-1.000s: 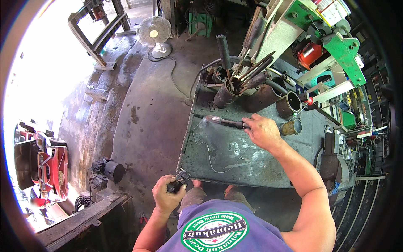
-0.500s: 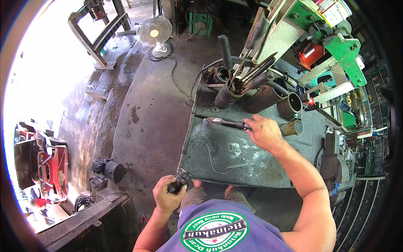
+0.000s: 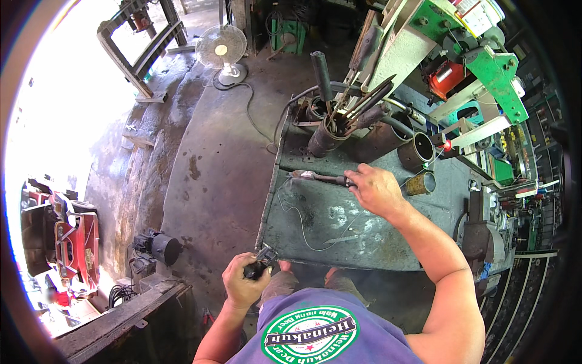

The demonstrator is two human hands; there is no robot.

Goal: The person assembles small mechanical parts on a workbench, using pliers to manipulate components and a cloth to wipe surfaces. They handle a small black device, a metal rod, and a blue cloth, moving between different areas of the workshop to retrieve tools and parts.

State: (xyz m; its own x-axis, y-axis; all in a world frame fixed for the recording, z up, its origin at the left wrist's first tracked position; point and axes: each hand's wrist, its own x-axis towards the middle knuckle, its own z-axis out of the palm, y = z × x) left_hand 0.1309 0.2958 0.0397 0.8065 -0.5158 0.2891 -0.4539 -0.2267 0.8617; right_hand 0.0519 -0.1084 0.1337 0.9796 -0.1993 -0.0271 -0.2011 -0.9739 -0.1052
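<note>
My right hand [image 3: 374,189] is closed round the dark handle of a slim, long tool [image 3: 324,178] that lies low over the bench top. This tool has a bright metal band and a brownish tip; its exact kind is unclear. My left hand [image 3: 242,282] grips a dark metal part [image 3: 262,263] with a black rounded body and a ridged upper end, just off the bench's near left corner. Fingers hide much of that part. Between the hands, a thin bent wire [image 3: 303,233] and a flat pale strip [image 3: 341,239] rest on the dark workbench [image 3: 388,242].
Metal pots [image 3: 328,138] stand along the bench's far side, one full of rods and handled tools. A small rusty cup [image 3: 421,182] sits beyond my right wrist, and a vise [image 3: 485,233] is at the right. On the floor are a fan [image 3: 222,50] and its trailing cord.
My right hand has shifted slightly left with the slim tool. A pale haze near the tool's tip is no longer visible. My left hand keeps its place.
</note>
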